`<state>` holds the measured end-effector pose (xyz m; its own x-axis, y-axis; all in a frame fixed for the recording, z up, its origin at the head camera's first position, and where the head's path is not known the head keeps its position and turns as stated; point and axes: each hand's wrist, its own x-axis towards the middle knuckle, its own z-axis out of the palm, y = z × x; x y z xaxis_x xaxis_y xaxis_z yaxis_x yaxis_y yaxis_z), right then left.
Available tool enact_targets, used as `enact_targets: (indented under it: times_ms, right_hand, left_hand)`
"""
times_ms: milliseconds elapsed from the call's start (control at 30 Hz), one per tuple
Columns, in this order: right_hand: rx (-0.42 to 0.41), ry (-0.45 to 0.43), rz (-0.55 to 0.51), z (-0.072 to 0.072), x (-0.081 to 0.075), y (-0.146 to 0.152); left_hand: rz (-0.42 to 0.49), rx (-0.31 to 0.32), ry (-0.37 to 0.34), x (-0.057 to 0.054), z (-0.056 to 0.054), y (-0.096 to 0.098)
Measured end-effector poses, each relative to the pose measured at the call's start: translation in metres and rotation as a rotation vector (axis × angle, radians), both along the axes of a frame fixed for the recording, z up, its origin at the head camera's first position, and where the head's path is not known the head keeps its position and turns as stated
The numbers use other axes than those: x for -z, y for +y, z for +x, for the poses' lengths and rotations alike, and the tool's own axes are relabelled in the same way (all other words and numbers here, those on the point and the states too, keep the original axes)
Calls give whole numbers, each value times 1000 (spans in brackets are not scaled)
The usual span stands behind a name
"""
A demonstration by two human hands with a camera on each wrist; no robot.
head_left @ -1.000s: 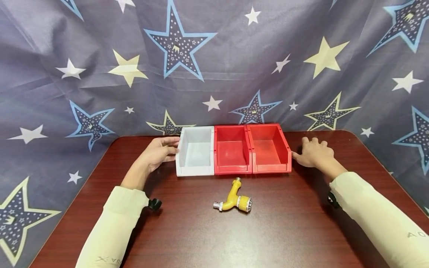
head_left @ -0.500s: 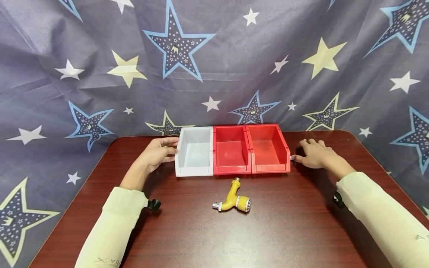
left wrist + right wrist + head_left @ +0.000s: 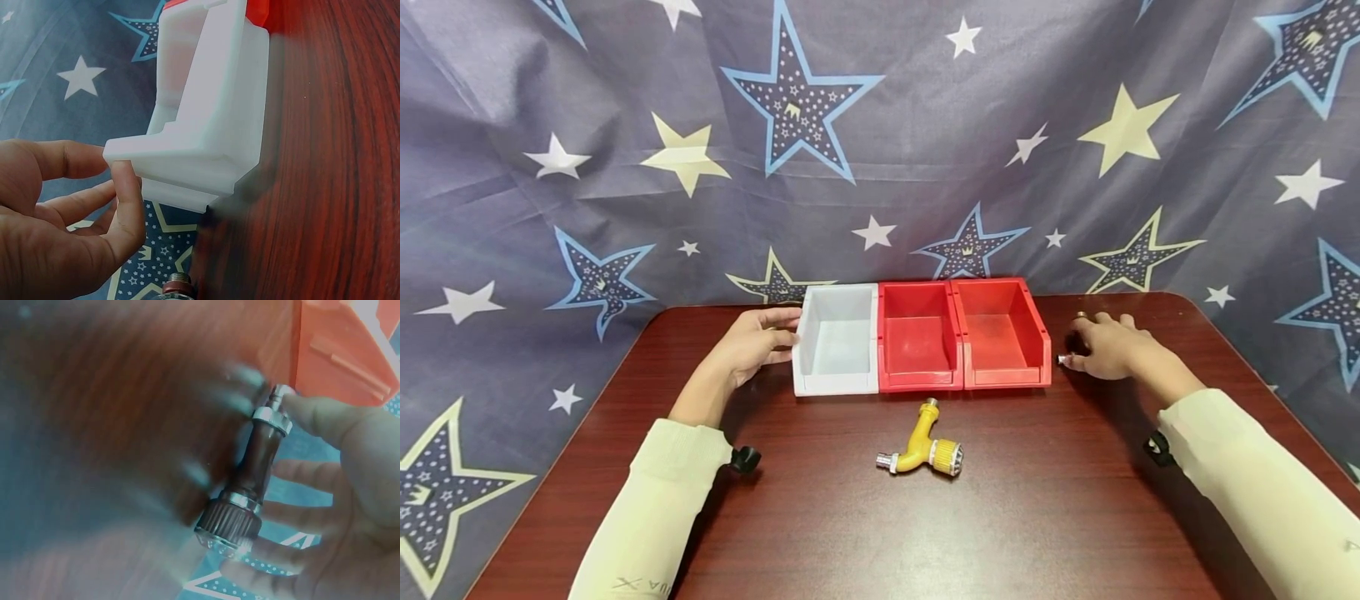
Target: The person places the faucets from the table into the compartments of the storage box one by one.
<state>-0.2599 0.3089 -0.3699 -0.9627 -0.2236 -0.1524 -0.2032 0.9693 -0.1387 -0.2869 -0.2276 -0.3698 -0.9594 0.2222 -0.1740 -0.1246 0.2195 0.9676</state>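
Note:
My left hand (image 3: 754, 343) touches the left wall of the white bin (image 3: 837, 382) with its fingertips. In the left wrist view the fingers (image 3: 128, 206) meet the corner of the rim of that bin. To the right of the bins, my right hand (image 3: 1108, 346) grips a dark tap with chrome fittings (image 3: 256, 462). Its thumb lies at the narrow metal end, its other fingers along the body and ribbed knob. Much of this tap is hidden under the hand in the head view. A yellow tap (image 3: 919, 442) lies in front of the bins.
A dark red bin (image 3: 920, 380) and a lighter red bin (image 3: 1007, 377) stand beside the white one in a row. Behind the brown table (image 3: 850, 542) hangs a star-patterned cloth (image 3: 895, 150). A threaded metal end with a brown collar (image 3: 178, 284) shows near the left hand.
My right hand has shifted slightly right, away from the lighter red bin, and the metal ends of the dark tap have come into sight. The left hand has stayed in place.

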Motion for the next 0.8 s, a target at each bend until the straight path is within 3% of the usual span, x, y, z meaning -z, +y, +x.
enact_targets:
  times_ms: [100,300,800]
  right_hand:
    - [-7,49,-11,5,0,3]
    - [-99,135,-21,4,5,12]
    - [-175,157,-66,-4,18,12]
  left_hand:
    - [0,3,3,-1,0,1]
    - [-3,-3,-5,-1,1,0]
    - [-6,0,-9,-1,1,0]
